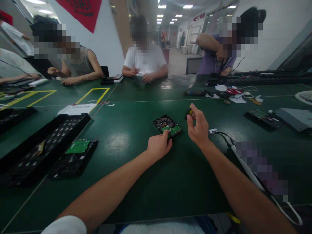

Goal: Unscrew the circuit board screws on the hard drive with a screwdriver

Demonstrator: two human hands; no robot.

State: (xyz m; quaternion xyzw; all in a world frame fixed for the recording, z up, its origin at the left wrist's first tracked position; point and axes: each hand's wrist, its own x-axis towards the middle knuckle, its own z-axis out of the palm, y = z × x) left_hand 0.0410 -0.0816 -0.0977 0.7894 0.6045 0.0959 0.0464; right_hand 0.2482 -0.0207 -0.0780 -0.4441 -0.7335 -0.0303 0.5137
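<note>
A black hard drive [167, 125] with a green circuit board lies on the green table [136, 156] in front of me. My left hand [159, 146] is closed on its near edge, fingers curled against the casing. My right hand [198, 125] is raised just right of the drive, pinching a small black and yellow tool [189, 112] between thumb and fingers.
Black trays [41, 146] and another drive with a green board [78, 147] sit at the left. A cable [223, 135] runs along my right arm. More drives [263, 117], papers and tools lie at the right. Three people sit along the far edge.
</note>
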